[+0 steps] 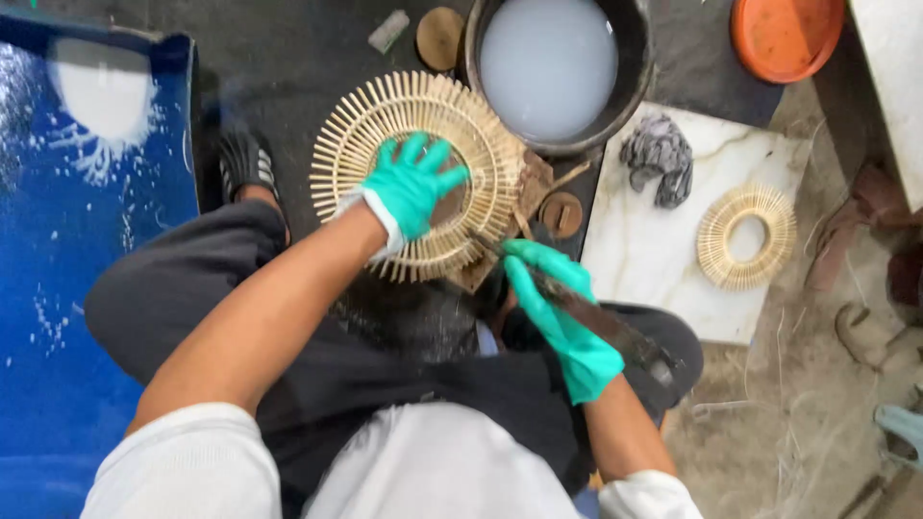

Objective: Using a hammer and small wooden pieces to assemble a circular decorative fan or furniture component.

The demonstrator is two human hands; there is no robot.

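A dark, wet floor is seen at the centre of the frame, with a blue tarp (58, 288) along the left edge and sandy ground strewn with fibres at the lower right. A white marble slab (644, 250) lies right of centre; on it a small ring (747, 236) of bamboo sticks and a grey rag (660, 158) are set apart from each other. A dark basin (558, 72) of milky liquid stands at the top centre, just beside the slab's upper corner, and an orange dish (784, 34) is seen at the upper right. Two round wooden discs (440, 37) are seen, one at the top beside the basin and one below it.

Little open room is left about the work: it is hemmed by the basin above, the slab to the right and the knees below.

The large ring (413, 163) of radiating sticks lies at the upper centre. It is pressed down by the left hand (413, 187), gloved in teal, with fingers spread flat over its inner hoop, not closed round anything. The right hand (558, 308), also gloved, is closed round a long dark blade (615, 332), whose tip meets the ring's lower right edge, over a wooden block (534, 187)
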